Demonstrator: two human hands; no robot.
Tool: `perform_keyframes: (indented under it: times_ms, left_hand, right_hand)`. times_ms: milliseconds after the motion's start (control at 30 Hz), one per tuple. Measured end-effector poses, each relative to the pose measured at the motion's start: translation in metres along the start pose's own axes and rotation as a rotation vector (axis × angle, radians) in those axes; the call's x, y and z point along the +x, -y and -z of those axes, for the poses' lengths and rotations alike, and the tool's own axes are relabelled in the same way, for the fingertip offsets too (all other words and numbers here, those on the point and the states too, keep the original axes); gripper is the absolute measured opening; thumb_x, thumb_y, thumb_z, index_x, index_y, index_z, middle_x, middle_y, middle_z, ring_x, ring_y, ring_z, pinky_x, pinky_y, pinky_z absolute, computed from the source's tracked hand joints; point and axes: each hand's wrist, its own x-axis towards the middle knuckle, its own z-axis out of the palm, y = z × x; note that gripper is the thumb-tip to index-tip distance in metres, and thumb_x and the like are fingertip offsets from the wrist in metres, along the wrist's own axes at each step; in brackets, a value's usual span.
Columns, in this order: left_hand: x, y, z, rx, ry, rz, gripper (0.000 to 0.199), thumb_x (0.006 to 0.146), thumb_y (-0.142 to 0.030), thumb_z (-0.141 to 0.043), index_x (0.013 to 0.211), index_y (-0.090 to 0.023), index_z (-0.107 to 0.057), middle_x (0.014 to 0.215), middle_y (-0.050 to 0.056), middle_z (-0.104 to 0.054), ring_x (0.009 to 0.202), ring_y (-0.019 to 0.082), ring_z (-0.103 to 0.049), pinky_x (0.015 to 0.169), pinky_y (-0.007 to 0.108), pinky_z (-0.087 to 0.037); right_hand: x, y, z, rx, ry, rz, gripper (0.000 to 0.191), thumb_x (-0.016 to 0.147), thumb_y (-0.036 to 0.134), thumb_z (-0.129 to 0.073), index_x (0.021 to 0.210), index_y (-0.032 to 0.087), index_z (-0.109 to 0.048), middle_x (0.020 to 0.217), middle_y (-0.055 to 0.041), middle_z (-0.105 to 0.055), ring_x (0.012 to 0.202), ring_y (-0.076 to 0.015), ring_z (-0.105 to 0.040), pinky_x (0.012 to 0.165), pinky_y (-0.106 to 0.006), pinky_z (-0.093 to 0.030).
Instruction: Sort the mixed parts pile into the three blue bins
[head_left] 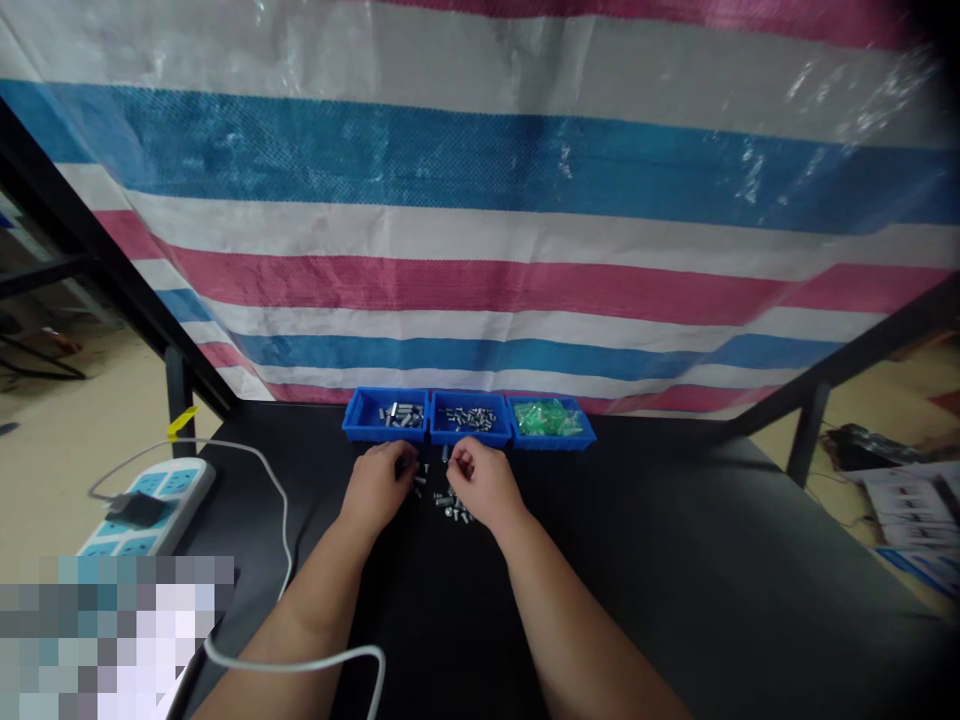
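My left hand (pixel 379 485) is over the black table with its fingers curled inward; whatever it may hold is hidden. Across from it, my right hand (pixel 486 482) is closed in a pinch, the thumb and forefinger together. A small metal piece (pixel 445 453) shows by the right fingertips, and I cannot tell whether they grip it. Several loose screws (pixel 454 508) lie in a pile beneath the right hand. A few more small screws (pixel 420 480) are scattered between the hands. Behind them stand a blue bin of metal cylinders (pixel 405 412) and a blue bin of screws (pixel 472 418).
A third blue bin (pixel 592 440) holds green plastic packets (pixel 550 417). Striped plastic sheeting (pixel 480 230) hangs behind the table (pixel 652 560). At left lie a power strip (pixel 191 485) with a dark plug (pixel 139 510) and a white cable (pixel 281 500); another cable loop crosses near my left forearm.
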Motion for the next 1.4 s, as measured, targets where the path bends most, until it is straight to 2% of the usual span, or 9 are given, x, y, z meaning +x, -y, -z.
perform_keyframes:
  times_ms: [133, 267, 367, 433, 567, 733, 1000, 1233, 1400]
  left_hand:
    - [0.001, 0.001, -0.002, -0.067, 0.009, 0.007, 0.018, 0.087, -0.021, -0.057, 0.101, -0.022, -0.070, 0.095, 0.006, -0.072, 0.088, 0.023, -0.067, 0.079, 0.034, -0.050]
    - [0.000, 0.000, -0.004, 0.038, 0.022, -0.009, 0.028, 0.086, -0.023, -0.058, 0.108, -0.018, -0.074, 0.103, 0.011, -0.068, 0.096, 0.026, -0.065, 0.089, 0.039, -0.050]
    - [-0.004, -0.004, -0.002, 0.187, 0.044, -0.003, 0.032, 0.085, -0.029, -0.061, 0.114, -0.024, -0.074, 0.109, 0.011, -0.067, 0.105, 0.032, -0.060, 0.090, 0.046, -0.048]
    - [-0.005, -0.007, 0.000, 0.224, 0.078, 0.009, 0.026, 0.086, -0.030, -0.060, 0.108, -0.027, -0.075, 0.110, 0.010, -0.067, 0.105, 0.033, -0.058, 0.088, 0.048, -0.047]
    - [-0.003, -0.007, 0.002, 0.152, 0.121, -0.035, 0.020, 0.088, -0.020, -0.055, 0.092, -0.021, -0.075, 0.101, 0.010, -0.067, 0.098, 0.028, -0.060, 0.091, 0.044, -0.048]
    - [0.001, -0.001, 0.006, 0.001, 0.131, -0.035, 0.031, 0.088, -0.011, -0.046, 0.095, -0.017, -0.075, 0.101, 0.010, -0.068, 0.102, 0.025, -0.063, 0.099, 0.040, -0.048]
    - [-0.001, 0.002, 0.011, -0.045, 0.161, -0.044, 0.032, 0.074, -0.005, -0.058, 0.097, -0.020, -0.075, 0.102, 0.008, -0.067, 0.099, 0.025, -0.064, 0.090, 0.036, -0.051]
    - [0.000, 0.000, 0.011, -0.099, 0.034, 0.084, 0.013, 0.084, -0.022, -0.060, 0.095, -0.022, -0.067, 0.090, 0.004, -0.070, 0.080, 0.020, -0.065, 0.075, 0.032, -0.048]
    - [0.003, 0.005, 0.011, -0.202, -0.083, 0.287, 0.023, 0.084, -0.040, -0.063, 0.098, -0.021, -0.068, 0.079, 0.002, -0.070, 0.070, 0.019, -0.063, 0.067, 0.029, -0.044]
  right_hand:
    - [0.001, -0.003, 0.000, 0.015, -0.027, -0.016, 0.004, 0.081, 0.020, -0.057, 0.080, 0.024, -0.058, 0.063, 0.0031, -0.059, 0.056, -0.0146, -0.056, 0.056, -0.023, -0.042]
    - [0.001, -0.003, 0.000, 0.018, -0.035, -0.019, 0.003, 0.081, 0.021, -0.058, 0.080, 0.024, -0.058, 0.064, 0.0029, -0.059, 0.057, -0.0146, -0.056, 0.057, -0.023, -0.042]
    - [0.001, -0.002, 0.000, 0.035, -0.086, -0.032, 0.004, 0.082, 0.022, -0.057, 0.079, 0.023, -0.058, 0.063, 0.0031, -0.058, 0.056, -0.0140, -0.055, 0.058, -0.024, -0.043]
    - [0.001, -0.002, -0.001, 0.050, -0.119, -0.038, 0.005, 0.083, 0.022, -0.056, 0.079, 0.023, -0.057, 0.062, 0.0035, -0.057, 0.055, -0.0135, -0.054, 0.058, -0.024, -0.042]
    - [0.001, -0.004, -0.002, 0.066, -0.150, -0.040, 0.005, 0.084, 0.024, -0.056, 0.080, 0.023, -0.058, 0.063, 0.0034, -0.058, 0.055, -0.0132, -0.055, 0.057, -0.023, -0.041]
    - [0.002, -0.008, -0.003, 0.058, -0.159, -0.037, 0.005, 0.085, 0.024, -0.056, 0.081, 0.022, -0.059, 0.064, 0.0030, -0.058, 0.056, -0.0132, -0.055, 0.058, -0.023, -0.042]
    - [0.002, -0.008, -0.002, 0.074, -0.189, -0.046, 0.004, 0.084, 0.024, -0.057, 0.084, 0.022, -0.060, 0.066, 0.0022, -0.060, 0.058, -0.0138, -0.055, 0.060, -0.024, -0.043]
    - [0.004, -0.012, -0.003, 0.104, -0.228, -0.069, 0.010, 0.083, 0.023, -0.056, 0.082, 0.021, -0.066, 0.066, 0.0010, -0.063, 0.057, -0.0142, -0.058, 0.058, -0.024, -0.045]
    - [0.005, -0.014, -0.003, 0.154, -0.258, -0.079, 0.010, 0.082, 0.024, -0.058, 0.082, 0.020, -0.067, 0.067, 0.0007, -0.064, 0.057, -0.0140, -0.059, 0.058, -0.024, -0.046]
